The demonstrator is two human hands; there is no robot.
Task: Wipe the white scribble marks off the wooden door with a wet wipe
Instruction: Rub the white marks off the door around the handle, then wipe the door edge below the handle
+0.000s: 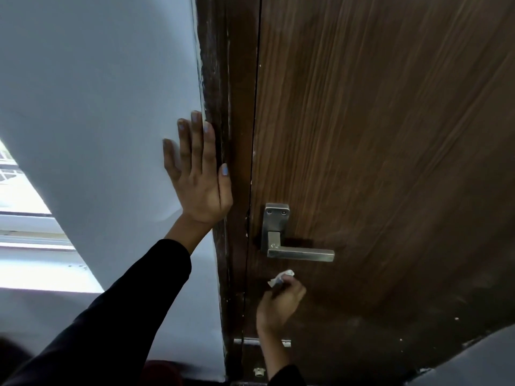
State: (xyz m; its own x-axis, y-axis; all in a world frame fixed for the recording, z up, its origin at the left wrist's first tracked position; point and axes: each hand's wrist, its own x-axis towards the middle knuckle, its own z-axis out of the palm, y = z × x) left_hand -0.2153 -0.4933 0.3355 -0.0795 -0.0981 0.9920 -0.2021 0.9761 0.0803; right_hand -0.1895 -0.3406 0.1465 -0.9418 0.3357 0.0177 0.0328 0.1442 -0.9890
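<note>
The brown wooden door [376,135] fills the right half of the head view, its grain running upward. My right hand [278,302] is shut on a crumpled white wet wipe [281,276] and presses it against the door just below the metal lever handle [292,246]. My left hand [198,174] lies flat with fingers spread on the white wall [97,107], its thumb against the dark door frame [223,107]. Faint whitish smears show low on the door [362,321]; no clear scribble lines are visible.
A metal latch or bolt [259,370] sits near the door's bottom edge. A bright window [16,196] is at the far left. A grey surface [479,360] cuts across the lower right corner. The frame's paint is chipped white along its edge.
</note>
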